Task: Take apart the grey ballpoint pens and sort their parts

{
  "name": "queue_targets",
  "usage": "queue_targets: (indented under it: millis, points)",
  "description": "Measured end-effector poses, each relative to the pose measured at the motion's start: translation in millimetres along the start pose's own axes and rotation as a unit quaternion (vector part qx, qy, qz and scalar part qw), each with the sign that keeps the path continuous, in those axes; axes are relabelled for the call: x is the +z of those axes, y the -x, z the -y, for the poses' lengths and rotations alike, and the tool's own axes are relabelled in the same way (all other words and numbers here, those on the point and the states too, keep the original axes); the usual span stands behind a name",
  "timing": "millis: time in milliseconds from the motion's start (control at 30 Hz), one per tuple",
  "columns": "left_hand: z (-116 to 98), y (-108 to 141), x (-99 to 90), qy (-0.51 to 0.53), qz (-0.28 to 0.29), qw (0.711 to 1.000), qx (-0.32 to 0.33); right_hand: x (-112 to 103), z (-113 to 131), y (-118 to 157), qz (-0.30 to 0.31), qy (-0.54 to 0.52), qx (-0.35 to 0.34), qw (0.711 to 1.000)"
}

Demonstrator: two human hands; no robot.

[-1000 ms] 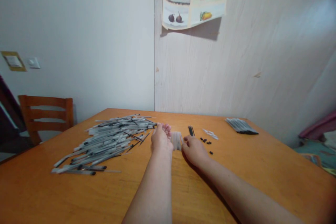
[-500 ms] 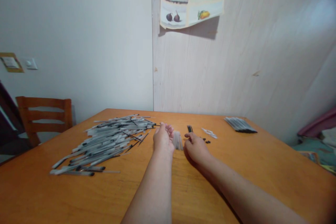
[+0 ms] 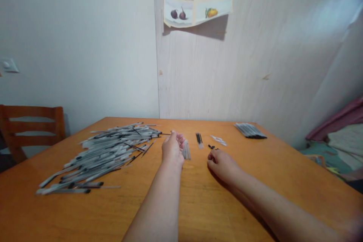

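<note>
My left hand is palm-up above the table with its fingers curled in; whatever they hold is hidden. A thin dark stick runs between its fingertips and the pile; I cannot tell if it is gripped. Just right of that hand lies a row of translucent pen barrels. My right hand rests low over the table, fingers pinched together beside small black pieces, and its fingertips partly hide them. Slim black-ended pen refills lie between the hands. Several small white pieces lie beyond the right hand.
A large loose pile of translucent and black pen parts covers the table's left side. A neat row of black-ended pens lies at the back right. A wooden chair stands at the left, and folded cloth lies beyond the right edge.
My right hand has drawn away from the refills, right to the small black pieces, uncovering the refills. My left hand stays curled by the barrels. The view has turned slightly right.
</note>
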State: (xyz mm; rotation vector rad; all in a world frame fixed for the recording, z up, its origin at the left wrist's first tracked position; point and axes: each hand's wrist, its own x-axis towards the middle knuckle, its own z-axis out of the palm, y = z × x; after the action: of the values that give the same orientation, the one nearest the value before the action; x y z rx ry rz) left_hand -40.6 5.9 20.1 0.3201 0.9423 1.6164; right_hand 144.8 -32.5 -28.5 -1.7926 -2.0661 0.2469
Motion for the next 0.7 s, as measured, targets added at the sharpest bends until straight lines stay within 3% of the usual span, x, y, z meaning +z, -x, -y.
queue_targets:
  millis: [400,533,633,700]
  points:
    - [5.3,-0.8,1.2,-0.001,0.001,1.000,0.009,-29.7,-21.7,31.1,0.029,-0.071,0.020,0.997]
    - [6.6,0.7,2.4,-0.003,0.006,1.000,0.014,-36.3,0.7,69.6,0.052,-0.089,-0.030,0.994]
    - [7.3,2.9,3.4,-0.013,0.011,1.000,0.017,-32.4,17.6,102.2,0.085,-0.041,-0.114,0.989]
    - [7.8,4.4,4.0,-0.021,0.014,1.000,0.018,-27.2,19.8,114.8,0.097,-0.010,-0.133,0.986]
